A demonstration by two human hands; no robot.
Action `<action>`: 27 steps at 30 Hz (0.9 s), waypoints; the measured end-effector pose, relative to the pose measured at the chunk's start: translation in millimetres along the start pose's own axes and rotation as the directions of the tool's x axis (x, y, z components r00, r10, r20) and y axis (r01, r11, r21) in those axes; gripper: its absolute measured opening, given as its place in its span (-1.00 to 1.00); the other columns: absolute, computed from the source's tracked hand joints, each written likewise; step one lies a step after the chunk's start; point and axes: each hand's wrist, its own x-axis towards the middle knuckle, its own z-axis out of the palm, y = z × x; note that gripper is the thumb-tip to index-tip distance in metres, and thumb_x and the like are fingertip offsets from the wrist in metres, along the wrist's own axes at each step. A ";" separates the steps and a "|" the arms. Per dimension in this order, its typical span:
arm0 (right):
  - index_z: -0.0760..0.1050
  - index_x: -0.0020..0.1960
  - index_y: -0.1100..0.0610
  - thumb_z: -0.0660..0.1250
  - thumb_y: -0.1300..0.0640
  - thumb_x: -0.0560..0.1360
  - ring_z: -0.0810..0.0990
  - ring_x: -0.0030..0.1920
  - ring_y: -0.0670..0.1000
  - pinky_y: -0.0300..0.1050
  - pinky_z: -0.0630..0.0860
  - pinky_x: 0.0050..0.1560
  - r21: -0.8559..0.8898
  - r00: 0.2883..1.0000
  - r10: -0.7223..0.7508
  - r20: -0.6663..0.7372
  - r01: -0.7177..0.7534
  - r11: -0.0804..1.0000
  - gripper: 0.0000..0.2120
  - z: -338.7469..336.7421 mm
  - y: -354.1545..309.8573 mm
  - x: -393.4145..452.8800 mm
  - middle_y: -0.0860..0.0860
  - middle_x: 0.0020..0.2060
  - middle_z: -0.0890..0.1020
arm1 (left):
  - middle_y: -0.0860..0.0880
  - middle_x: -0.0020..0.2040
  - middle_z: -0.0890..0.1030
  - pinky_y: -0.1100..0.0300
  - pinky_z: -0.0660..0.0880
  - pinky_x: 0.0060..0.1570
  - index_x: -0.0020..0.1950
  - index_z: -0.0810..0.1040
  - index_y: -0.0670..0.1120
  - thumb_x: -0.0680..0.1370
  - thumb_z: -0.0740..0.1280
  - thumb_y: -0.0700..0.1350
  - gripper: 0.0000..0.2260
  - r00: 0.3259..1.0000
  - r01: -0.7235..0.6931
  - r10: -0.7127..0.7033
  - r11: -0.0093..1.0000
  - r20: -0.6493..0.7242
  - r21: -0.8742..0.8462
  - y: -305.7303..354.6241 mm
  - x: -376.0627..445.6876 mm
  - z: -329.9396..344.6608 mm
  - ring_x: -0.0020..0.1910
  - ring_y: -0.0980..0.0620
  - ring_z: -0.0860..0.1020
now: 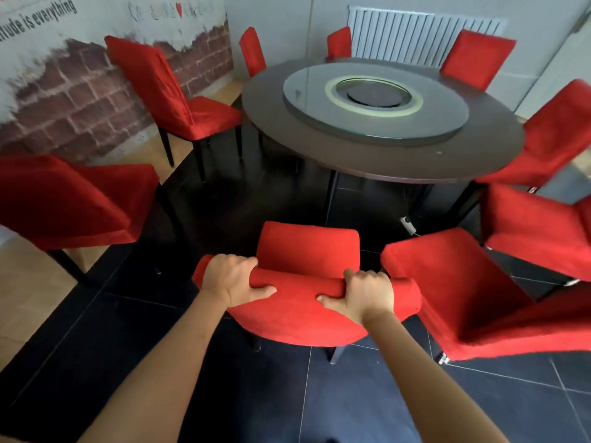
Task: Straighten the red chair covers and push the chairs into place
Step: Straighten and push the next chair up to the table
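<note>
Fingers (238, 263) of the left hand (233, 279) curl over the top edge of the nearest chair's backrest (303, 289), thumb pressed on the near face; the right hand (367, 297) is clamped on the same edge in the same way, further right in the frame. Both grip through the red chair cover (297, 324), which looks bunched into a roll along the top. Its seat (308, 247) faces the round table (383, 161) but stands well apart from it, across dark floor tiles (224, 394).

A hard shove from here could drag the loose cover askew instead of moving the frame, or knock the neighbouring chair (447, 298) at lower right, which sits just beside it and at an angle.

Most of the near chair's legs are hidden under the backrest. Chairs at the left and right edges are cut off. Wall lettering at upper left is only partly legible
</note>
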 end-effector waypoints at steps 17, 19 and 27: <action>0.43 -0.34 0.15 0.30 -0.52 0.20 0.55 -0.46 0.13 -0.12 0.28 -0.36 0.031 0.977 0.159 -0.143 -0.156 0.987 -0.32 -7.7 -69.8 22.3 0.08 -0.49 0.55 | 0.11 -0.29 0.56 0.18 0.29 -0.24 -0.15 0.49 0.05 0.22 -0.12 0.55 -0.30 0.994 -0.109 0.109 0.994 -0.028 0.027 -75.7 32.4 17.2 -0.27 0.07 0.56; 0.43 -0.41 0.19 0.44 -0.46 0.14 0.49 -0.56 0.12 -0.13 0.31 -0.43 0.058 0.963 0.185 -0.196 -0.177 0.983 -0.32 -7.8 -73.5 27.4 0.10 -0.58 0.49 | 0.11 -0.30 0.55 0.18 0.30 -0.24 -0.15 0.49 0.05 0.21 -0.14 0.55 -0.29 0.992 -0.118 0.118 0.993 -0.037 0.021 -81.3 40.2 19.5 -0.28 0.07 0.56; 0.42 -0.45 0.20 0.48 -0.44 0.10 0.46 -0.60 0.10 -0.13 0.38 -0.47 0.112 0.943 0.251 -0.217 -0.232 0.966 -0.32 -11.7 -92.7 54.9 0.10 -0.61 0.46 | 0.10 -0.29 0.58 0.16 0.38 -0.23 -0.15 0.52 0.03 0.20 -0.12 0.54 -0.28 0.987 -0.147 0.147 0.989 -0.059 -0.002 -109.6 72.2 30.2 -0.26 0.04 0.58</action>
